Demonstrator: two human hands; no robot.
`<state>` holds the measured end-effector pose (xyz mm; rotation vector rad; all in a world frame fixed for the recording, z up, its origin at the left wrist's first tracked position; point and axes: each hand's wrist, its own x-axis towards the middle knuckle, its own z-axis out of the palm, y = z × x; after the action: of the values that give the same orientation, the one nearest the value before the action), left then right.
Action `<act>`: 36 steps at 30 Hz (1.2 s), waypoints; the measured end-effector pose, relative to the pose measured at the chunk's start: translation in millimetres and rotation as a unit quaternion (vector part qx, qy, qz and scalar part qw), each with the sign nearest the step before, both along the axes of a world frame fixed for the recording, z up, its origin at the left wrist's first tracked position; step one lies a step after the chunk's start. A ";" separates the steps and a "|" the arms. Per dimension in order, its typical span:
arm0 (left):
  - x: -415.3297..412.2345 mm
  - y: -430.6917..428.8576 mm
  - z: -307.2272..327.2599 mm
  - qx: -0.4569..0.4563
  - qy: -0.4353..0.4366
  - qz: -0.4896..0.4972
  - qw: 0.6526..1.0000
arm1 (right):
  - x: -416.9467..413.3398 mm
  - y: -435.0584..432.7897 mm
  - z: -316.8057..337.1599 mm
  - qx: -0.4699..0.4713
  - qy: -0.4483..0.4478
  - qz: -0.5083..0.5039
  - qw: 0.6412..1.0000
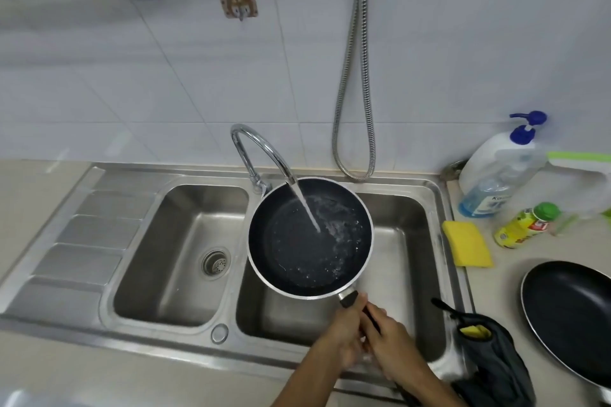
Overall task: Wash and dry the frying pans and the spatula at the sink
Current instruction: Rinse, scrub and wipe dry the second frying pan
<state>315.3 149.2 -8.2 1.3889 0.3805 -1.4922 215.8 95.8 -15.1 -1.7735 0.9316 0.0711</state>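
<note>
Both hands close around the black handle (pixel 350 299) of a round frying pan (pixel 310 238). The left hand (pixel 344 330) is nearer the pan, and the right hand (pixel 393 340) is wrapped just behind it. The pan has a dark speckled non-stick inside and a bright metal rim, and it is held above the right basin of a brushed steel double sink (pixel 165 258). A stream of water (pixel 309 211) falls into it from the curved chrome tap (pixel 264 149) and spreads in a shiny film. The left basin has a round strainer drain (pixel 215 263) and ribbed draining steps beside it. On the sink's right edge lies a flat yellow sponge (pixel 468 243). Beyond it, on the beige desk (pixel 515 261), a second, wider black frying pan (pixel 572 317) sits face up. A crumpled dark cloth (pixel 496 360) lies over the sink's near right corner. A thin black piece (pixel 443 304) pokes out from it, possibly the spatula, though too little shows to tell. Further back stand a clear pump bottle with a blue top (pixel 499 172) and a small yellow bottle with a green cap (pixel 525 225), lying tilted. A ribbed metal hose (pixel 353 76) loops down the white tiled wall.
</note>
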 end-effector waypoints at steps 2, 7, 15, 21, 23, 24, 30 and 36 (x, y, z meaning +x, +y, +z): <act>-8.2 -6.8 -1.5 -0.001 0.013 -0.004 1.000 | -9.0 -7.8 -2.2 -0.007 0.004 0.004 1.000; -21.1 -30.4 -12.1 -0.015 0.004 -0.015 1.000 | -22.9 -23.5 -0.6 -0.014 0.015 -0.029 0.999; -7.9 -19.5 -17.5 -0.082 -0.048 0.063 0.993 | -6.4 -10.8 10.3 -0.018 -0.008 -0.001 1.000; -15.3 2.5 -1.7 -0.113 -0.154 0.032 0.981 | -13.0 7.5 24.7 0.049 -0.040 -0.007 0.998; -22.3 7.3 -4.8 -0.107 -0.178 0.021 0.978 | -18.9 9.5 23.5 0.079 -0.020 -0.008 0.997; -25.8 9.8 -6.9 -0.104 -0.184 0.020 0.977 | -21.3 10.2 23.1 0.096 -0.014 -0.006 0.995; -31.9 13.8 -11.1 -0.087 -0.185 0.020 0.979 | -24.8 15.5 22.3 0.129 -0.025 -0.033 0.991; -25.7 22.2 -6.2 -0.095 -0.169 0.014 0.981 | -18.1 22.9 17.4 0.200 -0.023 -0.058 0.978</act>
<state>289.6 171.4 -14.4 1.4435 0.0422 -1.2062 197.6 118.7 2.3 -1.3416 0.9125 0.1329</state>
